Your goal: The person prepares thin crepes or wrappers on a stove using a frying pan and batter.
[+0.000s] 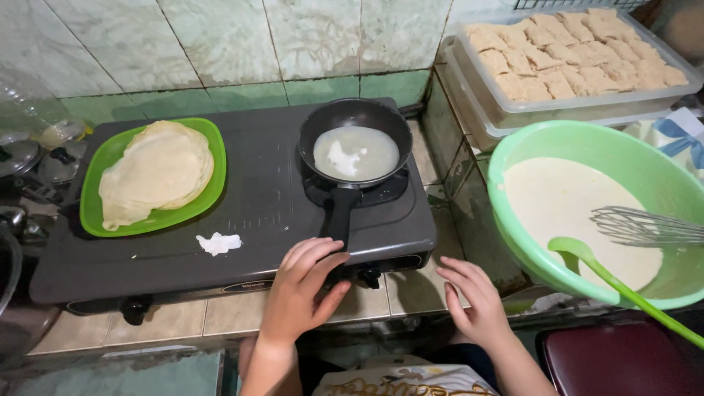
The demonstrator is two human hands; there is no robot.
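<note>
Left hand [301, 290] sits at the front edge of the stove [242, 213], fingers curled loosely around the end of the pan handle [339, 216], a light hold rather than a tight clamp. Right hand [475, 297] hovers open beside it over the tiled bench [411, 290], fingers spread, holding nothing. The pan [356, 143] rests on the right burner, a thin pale round of batter [356, 152] spread across its base, likely setting. Its long axis runs front to back: bowl toward the wall, handle pointing straight at the person, handy for that left hand. Left of it, a green plate [95, 183] carries a stack of finished crepes [156, 172]. At right, the green bowl [513, 158] of batter, with whisk [642, 226] and ladle [609, 275], stands within easy reach.
</note>
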